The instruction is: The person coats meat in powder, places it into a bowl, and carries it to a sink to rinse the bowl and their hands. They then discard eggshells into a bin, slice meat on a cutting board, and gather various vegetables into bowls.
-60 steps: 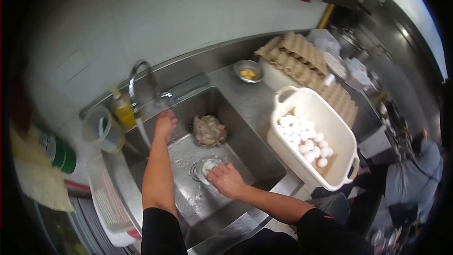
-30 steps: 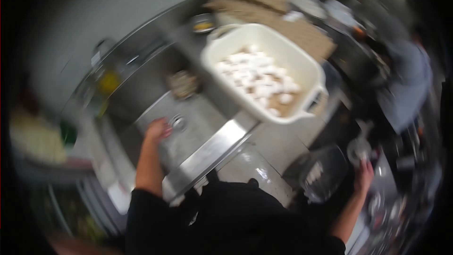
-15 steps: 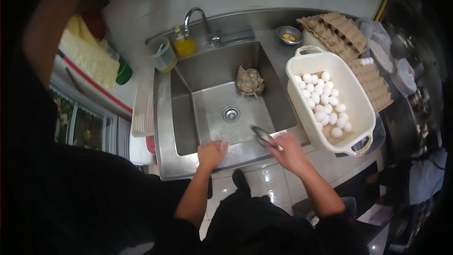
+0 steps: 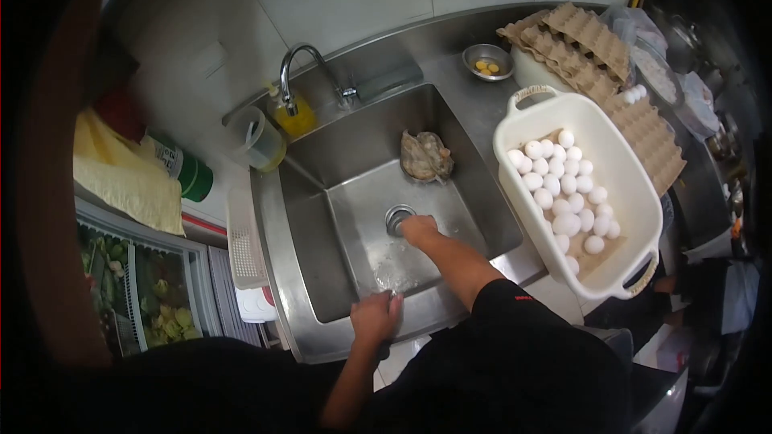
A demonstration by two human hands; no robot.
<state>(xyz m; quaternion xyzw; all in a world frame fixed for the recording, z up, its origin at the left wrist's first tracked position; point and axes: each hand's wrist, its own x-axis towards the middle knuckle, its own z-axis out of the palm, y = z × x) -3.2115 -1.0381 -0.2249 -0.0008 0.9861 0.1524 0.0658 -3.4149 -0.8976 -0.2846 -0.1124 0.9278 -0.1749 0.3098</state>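
Note:
My right hand (image 4: 420, 231) reaches down to the drain (image 4: 399, 215) in the floor of the steel sink (image 4: 310, 273). Its fingers are closed at a round metal piece (image 4: 394, 227) sitting at the drain opening, largely covered by the hand. On the front rim of the sink, my left hand (image 4: 375, 318) is wrapped over the edge, holding nothing else. A wet, brownish lump (image 4: 426, 157), perhaps in a bag, lies at the back right of the sink. Drops of water dot the sink floor near my left hand.
Right of the sink stands a white tub (image 4: 635, 185) of eggs (image 4: 567, 221). Behind it are egg cartons (image 4: 591, 36) and a metal bowl (image 4: 487, 62) with yolks. The faucet (image 4: 301, 52), soap bottle (image 4: 295, 116) and plastic jug (image 4: 256, 141) stand at the back left.
My right hand has moved from above the front right rim down to the drain with the round metal piece. My left hand stays at the front rim. The view has shifted.

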